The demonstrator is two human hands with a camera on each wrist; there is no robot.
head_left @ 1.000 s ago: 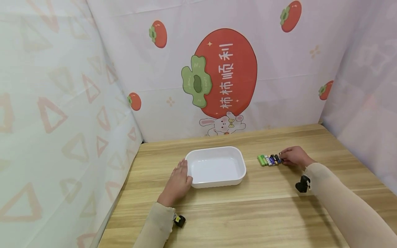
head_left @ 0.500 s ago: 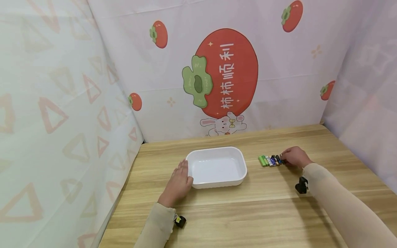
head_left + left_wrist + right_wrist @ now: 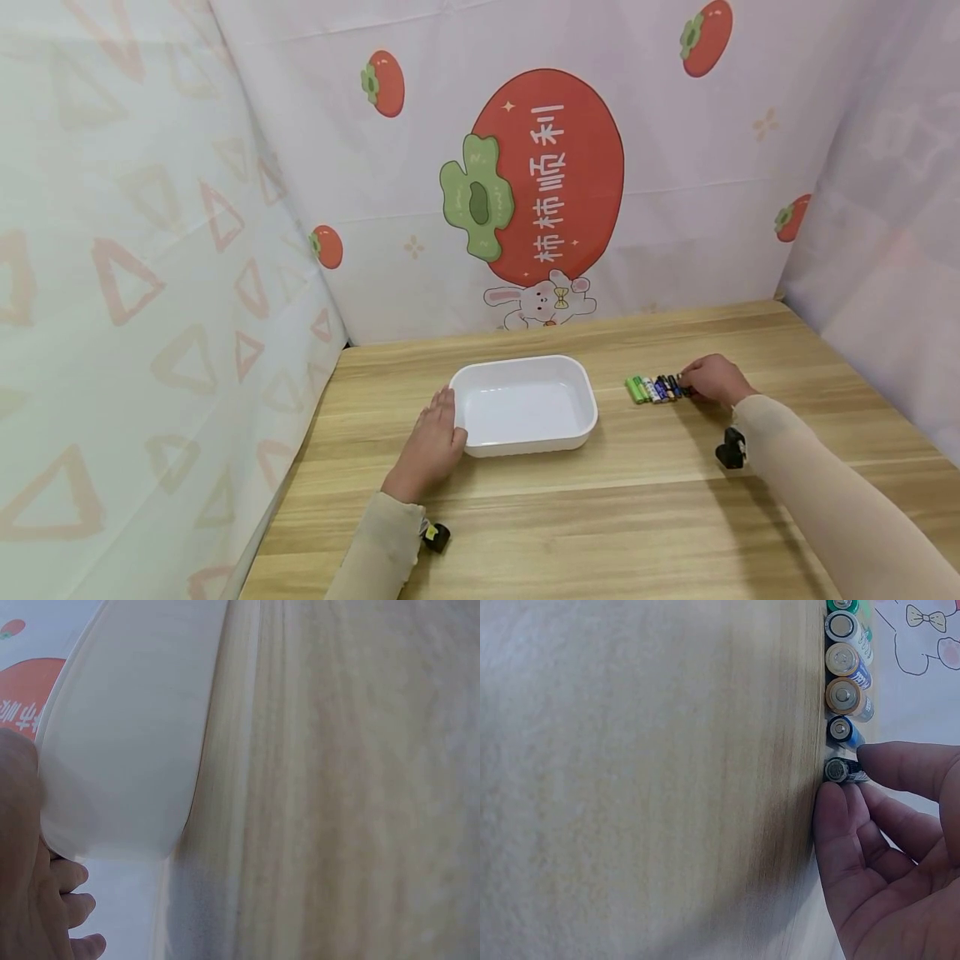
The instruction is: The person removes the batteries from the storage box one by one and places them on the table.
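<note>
A white rectangular dish (image 3: pixel 525 447) with rounded corners stands on the table. My left hand (image 3: pixel 432 437) rests along its left end, fingers fairly straight; the left wrist view shows the hand (image 3: pixel 34 900) against the dish's side (image 3: pixel 135 742). To the right of the dish, several batteries lie side by side in a row, from a green battery (image 3: pixel 634 390) on the left to a black battery (image 3: pixel 837 771) at the right end. My right hand (image 3: pixel 714 379) pinches that black battery between thumb and fingers. Beside it lies a blue-wrapped battery (image 3: pixel 841 730), apart from the fingers.
The wooden table (image 3: pixel 570 525) reaches to a printed cloth (image 3: pixel 405 292) at the back. More cloth hangs along the left and right sides. A small black camera (image 3: pixel 731 448) sits at the right wrist and another black camera (image 3: pixel 436 537) at the left.
My right hand's fingertips have settled slightly lower at the right end of the battery row. The left hand and the dish keep their place.
</note>
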